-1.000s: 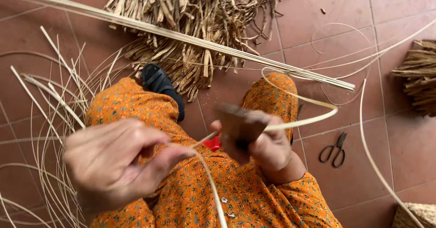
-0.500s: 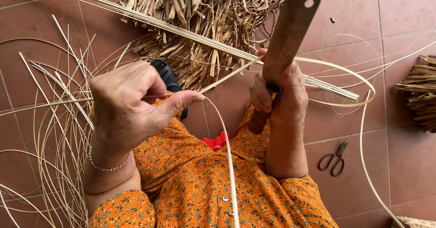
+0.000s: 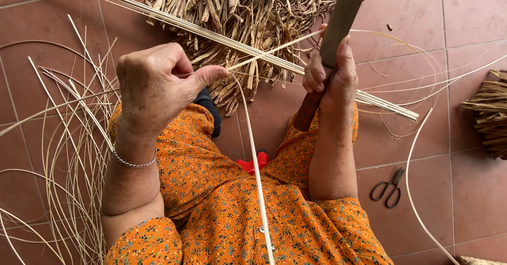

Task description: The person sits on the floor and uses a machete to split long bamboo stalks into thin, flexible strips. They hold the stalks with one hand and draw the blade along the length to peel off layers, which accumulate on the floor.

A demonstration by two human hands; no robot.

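My left hand (image 3: 158, 85) is raised over my lap, with thumb and fingers pinching a thin pale cane strip (image 3: 253, 154) that runs down across my orange flowered dress. My right hand (image 3: 330, 77) grips the handle of a broad dark-bladed knife (image 3: 344, 16), blade pointing up and away. The strip also runs from my left thumb toward the knife hand, and a thinner sliver loops out to the right of it.
A bundle of straight cane rods (image 3: 222, 38) lies slantwise across the tiled floor over a heap of dry brown husks (image 3: 248, 6). Loose thin strips (image 3: 68, 138) spread at the left. Black scissors (image 3: 388, 188) lie at the right, another husk bundle (image 3: 488, 112) at the right edge.
Both hands have risen from my lap. The knife has swung up to point away, and the strip has been drawn longer between my hands.
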